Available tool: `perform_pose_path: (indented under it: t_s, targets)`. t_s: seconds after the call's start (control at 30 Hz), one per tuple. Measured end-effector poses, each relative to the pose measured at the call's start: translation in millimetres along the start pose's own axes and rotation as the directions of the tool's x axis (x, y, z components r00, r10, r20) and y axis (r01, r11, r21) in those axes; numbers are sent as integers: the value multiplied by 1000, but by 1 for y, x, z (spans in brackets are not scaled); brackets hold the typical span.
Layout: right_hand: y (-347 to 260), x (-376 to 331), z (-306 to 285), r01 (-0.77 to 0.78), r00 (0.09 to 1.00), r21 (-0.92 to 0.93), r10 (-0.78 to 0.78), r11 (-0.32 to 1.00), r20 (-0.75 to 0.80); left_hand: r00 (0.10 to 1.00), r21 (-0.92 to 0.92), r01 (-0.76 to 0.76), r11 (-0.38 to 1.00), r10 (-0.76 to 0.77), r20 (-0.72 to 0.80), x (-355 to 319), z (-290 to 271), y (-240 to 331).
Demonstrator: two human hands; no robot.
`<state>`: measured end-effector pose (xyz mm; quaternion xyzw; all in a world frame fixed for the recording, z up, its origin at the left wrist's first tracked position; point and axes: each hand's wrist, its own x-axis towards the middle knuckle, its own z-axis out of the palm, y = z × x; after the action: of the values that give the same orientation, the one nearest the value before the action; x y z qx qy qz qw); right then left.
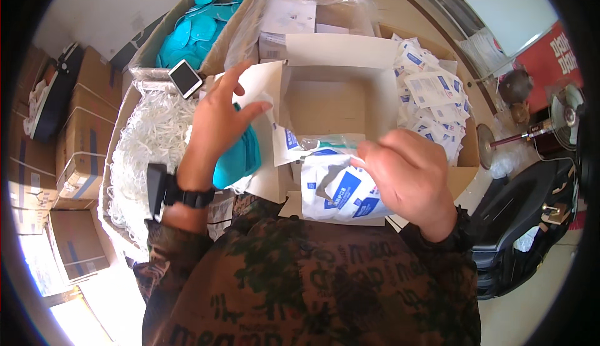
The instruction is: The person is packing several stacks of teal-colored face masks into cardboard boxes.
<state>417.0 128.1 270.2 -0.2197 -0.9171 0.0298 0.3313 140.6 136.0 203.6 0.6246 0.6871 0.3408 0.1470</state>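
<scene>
My left hand is raised with thumb and fingers apart, in front of a stack of teal folded pieces that look like face masks. Part of that stack is hidden behind the hand and wrist. My right hand is closed on the upper right edge of a white and blue printed packet, held close to my body. Along the packet's top shows a strip of clear film with some teal in it. Beyond both hands stands an open cardboard box with its flaps spread.
On the left, a carton holds a heap of white elastic loops, with a phone at its far corner. Behind it, another carton holds teal masks. Printed packets fill a box on the right, near a black chair.
</scene>
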Motion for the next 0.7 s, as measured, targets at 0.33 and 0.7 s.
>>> perform_pose_path:
  t_s: [0.33,0.7]
  targets:
    - [6,7,34,-24,1000,190,22,982,14,884,-490,-260,832,409,226,-41,-5,43]
    - [100,17,-7,-470,859,308,509,827,-56,948,-729,-203,653,-56,-314,-27,-72,-28]
